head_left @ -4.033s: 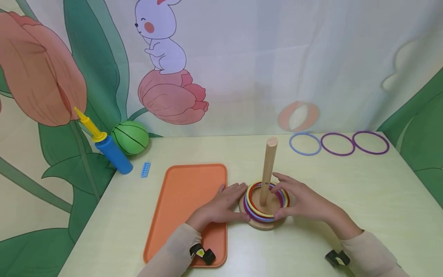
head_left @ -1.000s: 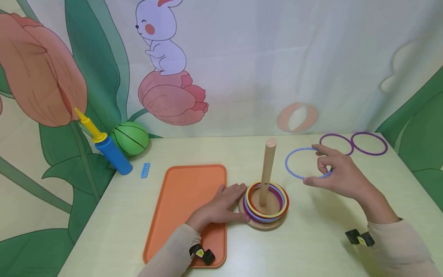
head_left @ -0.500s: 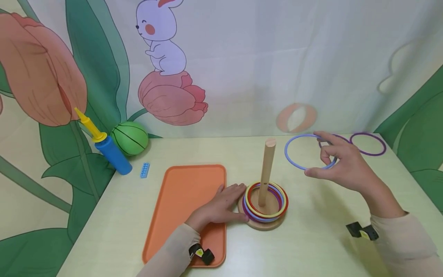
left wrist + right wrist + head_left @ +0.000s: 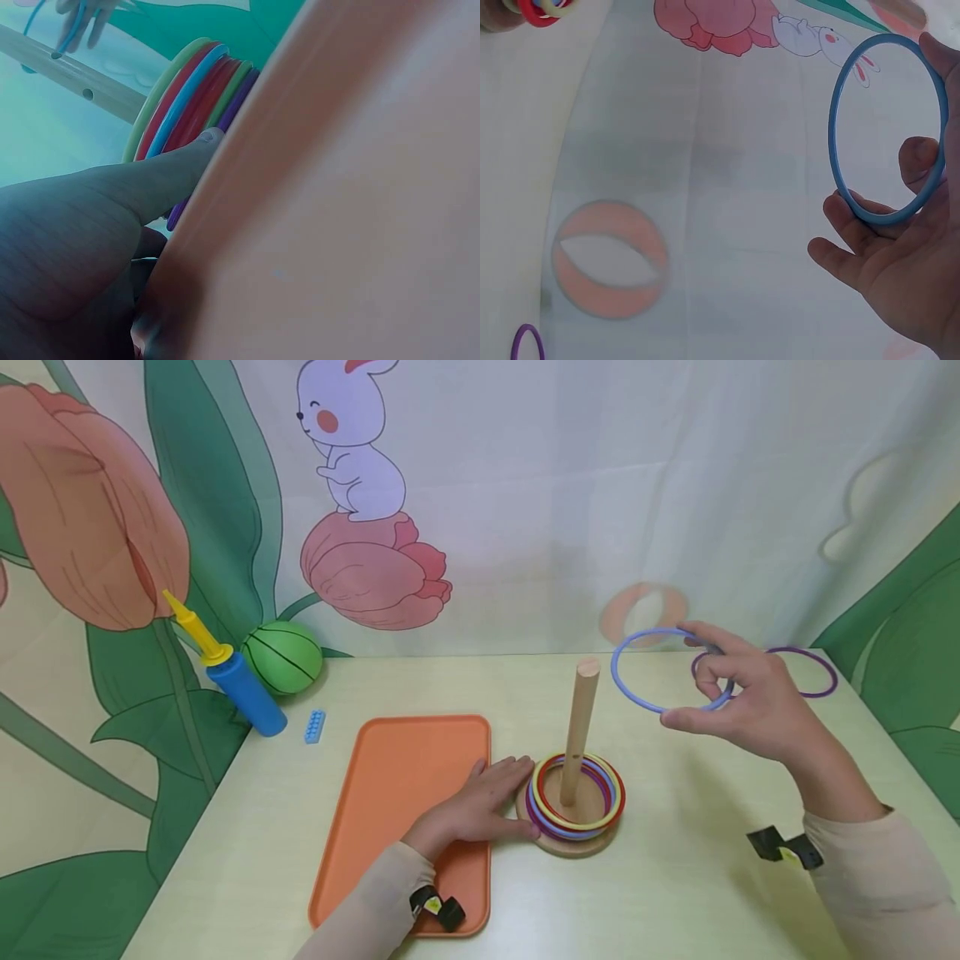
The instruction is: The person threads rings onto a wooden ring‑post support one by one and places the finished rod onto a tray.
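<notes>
In the head view my right hand point(image 4: 757, 693) pinches a light-blue ring point(image 4: 614, 670) between thumb and fingers, with the index finger curled inside it. The ring is held in the air, right of and behind the wooden post point(image 4: 579, 727). The right wrist view shows this blue ring point(image 4: 832, 127) against the backdrop. My left hand point(image 4: 480, 806) rests at the left side of the post's round base point(image 4: 573, 850), fingers straight. Around the post's foot lies a stack of coloured rings point(image 4: 619, 797). In the left wrist view my thumb lies against the stacked rings point(image 4: 184, 101).
Two purple rings lie at the back right; one point(image 4: 694, 665) is partly hidden behind my right hand, the other point(image 4: 834, 682) farther right. An orange tray point(image 4: 412, 760) lies under my left forearm. A blue pump point(image 4: 246, 695), green ball point(image 4: 283, 657) and blue toy brick point(image 4: 314, 727) sit at left.
My right hand left the stack, picked the light-blue ring up from the back of the table, and has since raised it higher. My left hand stays at the base.
</notes>
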